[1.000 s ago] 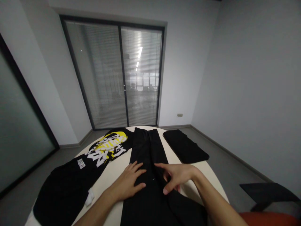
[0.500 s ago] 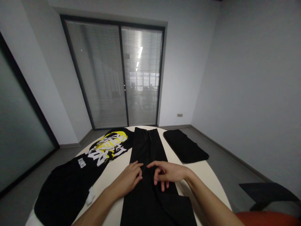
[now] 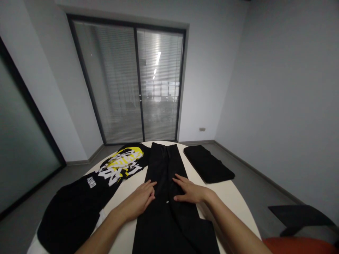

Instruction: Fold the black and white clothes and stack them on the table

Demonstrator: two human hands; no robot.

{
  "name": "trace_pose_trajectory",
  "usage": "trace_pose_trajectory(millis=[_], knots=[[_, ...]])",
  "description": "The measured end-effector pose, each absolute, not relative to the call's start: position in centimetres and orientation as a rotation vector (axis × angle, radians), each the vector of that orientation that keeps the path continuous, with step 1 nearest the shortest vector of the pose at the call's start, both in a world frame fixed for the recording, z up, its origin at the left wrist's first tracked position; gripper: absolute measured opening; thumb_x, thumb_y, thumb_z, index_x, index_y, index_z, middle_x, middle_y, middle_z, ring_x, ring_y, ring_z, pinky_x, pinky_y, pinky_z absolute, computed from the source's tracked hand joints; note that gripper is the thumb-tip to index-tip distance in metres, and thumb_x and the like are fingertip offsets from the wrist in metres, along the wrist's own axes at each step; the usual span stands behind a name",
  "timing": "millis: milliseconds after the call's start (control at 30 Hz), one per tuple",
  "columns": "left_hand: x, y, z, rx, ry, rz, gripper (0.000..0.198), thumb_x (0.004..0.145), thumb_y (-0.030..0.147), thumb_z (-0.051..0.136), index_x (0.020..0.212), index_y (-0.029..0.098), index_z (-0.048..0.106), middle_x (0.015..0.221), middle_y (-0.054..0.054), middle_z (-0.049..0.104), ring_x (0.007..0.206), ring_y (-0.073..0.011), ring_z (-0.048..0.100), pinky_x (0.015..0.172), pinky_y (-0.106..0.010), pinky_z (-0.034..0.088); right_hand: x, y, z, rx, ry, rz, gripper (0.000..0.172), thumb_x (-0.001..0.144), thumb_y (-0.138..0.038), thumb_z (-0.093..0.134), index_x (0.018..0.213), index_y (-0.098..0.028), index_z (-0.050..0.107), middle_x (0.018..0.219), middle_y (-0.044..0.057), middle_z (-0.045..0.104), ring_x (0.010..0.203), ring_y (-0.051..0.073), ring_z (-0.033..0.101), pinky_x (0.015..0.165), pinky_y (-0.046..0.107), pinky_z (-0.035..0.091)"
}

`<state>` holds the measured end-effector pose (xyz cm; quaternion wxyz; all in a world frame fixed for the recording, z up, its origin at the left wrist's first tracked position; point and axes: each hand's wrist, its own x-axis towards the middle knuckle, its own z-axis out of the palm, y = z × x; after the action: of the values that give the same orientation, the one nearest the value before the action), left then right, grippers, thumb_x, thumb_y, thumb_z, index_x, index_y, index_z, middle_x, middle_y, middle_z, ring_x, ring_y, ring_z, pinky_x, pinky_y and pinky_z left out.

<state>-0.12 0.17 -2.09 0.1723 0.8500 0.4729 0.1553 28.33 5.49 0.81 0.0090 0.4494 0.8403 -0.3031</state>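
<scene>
Black trousers point(image 3: 165, 225) lie lengthwise down the middle of the table, waistband at the far end and legs towards me. My left hand point(image 3: 140, 198) rests at their left edge, fingers partly bent and apart, with nothing held. Across the right leg, my right hand point(image 3: 189, 190) lies palm down, its fingers spread and its thumb pointing left. Between the hands, a small white speck point(image 3: 167, 202) shows on the dark cloth. The lower ends of the legs run out of the picture.
Black clothing with a yellow and white print point(image 3: 124, 160) covers the left of the round cream table point(image 3: 239, 204). A folded black garment point(image 3: 208, 164) lies at the right. Beyond the table's right edge stands a chair with an orange seat point(image 3: 299, 245).
My hands have drawn apart on the trousers, the left slightly leftward. My right hand's curled fingers have spread flat on the cloth. The white speck has come into view.
</scene>
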Motion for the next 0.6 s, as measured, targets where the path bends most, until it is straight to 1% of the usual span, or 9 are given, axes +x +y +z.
trace_pose_trajectory(millis=[67,133,200,233,300,367,400,500,600], knots=[[0.0,-0.1,-1.7,2.4,1.362,0.447,0.016,0.098,0.032,0.046,0.099,0.024,0.06,0.15,-0.006,0.048,0.144,-0.0246,0.035,0.119,-0.048,0.029,28.2,5.4,0.9,1.389,2.625,-0.936,0.101,0.078,-0.064,0.065,0.156,-0.015,0.023,0.164,0.016,0.004,0.151,0.032,0.007,0.122,0.044,0.014],[0.3,-0.4,-1.6,2.399,1.361,0.434,0.021,0.095,0.038,0.052,0.111,0.026,0.061,0.152,-0.005,0.045,0.145,-0.0262,0.033,0.12,-0.05,0.026,28.0,5.2,0.9,1.367,2.615,-0.901,0.104,0.075,-0.064,0.067,0.156,-0.017,0.022,0.164,0.016,0.002,0.151,0.032,0.002,0.122,0.046,0.01],[0.6,-0.6,-1.7,2.419,1.319,0.38,0.043,0.09,0.044,0.06,0.13,0.03,0.055,0.156,-0.005,0.039,0.147,-0.0291,0.026,0.12,-0.053,0.022,27.7,5.0,0.8,1.343,2.602,-0.877,0.112,0.069,-0.067,0.071,0.157,-0.02,0.019,0.164,0.015,0.0,0.15,0.034,-0.004,0.121,0.05,0.004],[0.7,-0.7,-1.8,2.431,1.293,0.349,0.056,0.087,0.048,0.063,0.139,0.032,0.05,0.159,-0.005,0.034,0.149,-0.0309,0.022,0.12,-0.055,0.019,27.6,4.9,0.8,1.331,2.601,-0.88,0.117,0.066,-0.068,0.073,0.157,-0.021,0.018,0.164,0.014,-0.001,0.15,0.034,-0.006,0.121,0.052,0.002],[0.8,-0.7,-2.1,2.434,1.27,0.29,0.077,0.082,0.054,0.068,0.149,0.036,0.037,0.163,-0.006,0.021,0.15,-0.0345,0.011,0.119,-0.059,0.015,27.4,4.8,0.7,1.315,2.614,-0.897,0.126,0.058,-0.068,0.078,0.157,-0.022,0.015,0.164,0.013,-0.001,0.15,0.036,-0.008,0.12,0.056,-0.002],[0.6,-0.6,-2.3,2.395,1.296,0.243,0.091,0.077,0.061,0.069,0.153,0.036,0.028,0.165,-0.007,0.011,0.15,-0.0368,0.005,0.118,-0.062,0.013,27.4,4.8,0.7,1.296,2.614,-0.909,0.134,0.052,-0.066,0.082,0.158,-0.023,0.012,0.164,0.014,-0.002,0.149,0.037,-0.01,0.118,0.058,-0.005],[0.4,-0.6,-2.2,2.367,1.317,0.221,0.095,0.075,0.064,0.07,0.154,0.034,0.025,0.164,-0.009,0.009,0.15,-0.0371,0.003,0.118,-0.062,0.013,27.4,4.8,0.7,1.291,2.607,-0.907,0.136,0.051,-0.066,0.083,0.158,-0.022,0.011,0.164,0.014,-0.003,0.149,0.037,-0.011,0.118,0.058,-0.006],[-0.3,-0.4,-1.8,2.304,1.372,0.159,0.1,0.072,0.066,0.071,0.155,0.031,0.026,0.164,-0.011,0.011,0.15,-0.0355,0.007,0.119,-0.059,0.013,27.6,5.0,0.8,1.279,2.573,-0.897,0.139,0.05,-0.067,0.082,0.158,-0.02,0.008,0.163,0.014,-0.006,0.148,0.037,-0.013,0.118,0.056,-0.007],[-1.1,-0.4,-1.1,2.271,1.403,0.103,0.102,0.07,0.064,0.073,0.154,0.029,0.028,0.163,-0.011,0.014,0.15,-0.0336,0.01,0.119,-0.058,0.01,28.0,5.4,0.9,1.275,2.571,-0.899,0.139,0.049,-0.066,0.083,0.158,-0.021,0.01,0.164,0.014,-0.005,0.149,0.037,-0.012,0.118,0.057,-0.009]])
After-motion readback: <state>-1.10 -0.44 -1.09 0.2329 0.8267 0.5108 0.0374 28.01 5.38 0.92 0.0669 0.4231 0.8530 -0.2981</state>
